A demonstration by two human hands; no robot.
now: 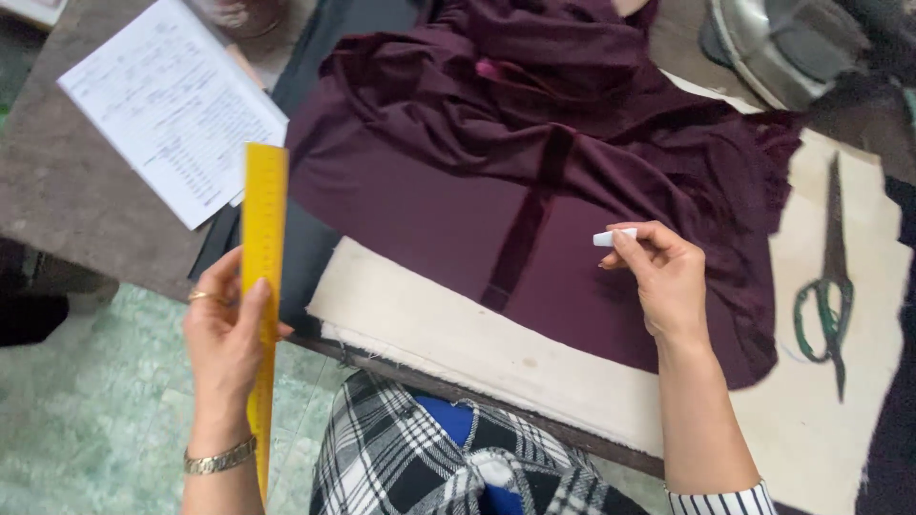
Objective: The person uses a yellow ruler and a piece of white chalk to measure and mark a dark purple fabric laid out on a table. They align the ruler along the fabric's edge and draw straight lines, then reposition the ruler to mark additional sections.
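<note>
Yellow ruler [262, 277] clamped in left hand [224, 334], off table's near-left edge, long axis upright in head view, far end pointing away toward paper sheet [172, 105]. Right hand [663, 277] pinched on white chalk [611, 237], tip pointing left, over maroon fabric [496, 172] at table centre. Scissors [828, 296] near right edge. Judgement: lay ruler flat, press firmly, smooth cloth before marking

Both hands [224, 334] [663, 277] raised, fingers curled, L. thumb up

Green mottled tile floor [86, 401] near left; brown worktable [57, 181] with cream padded cover [429, 315]; even light.
</note>
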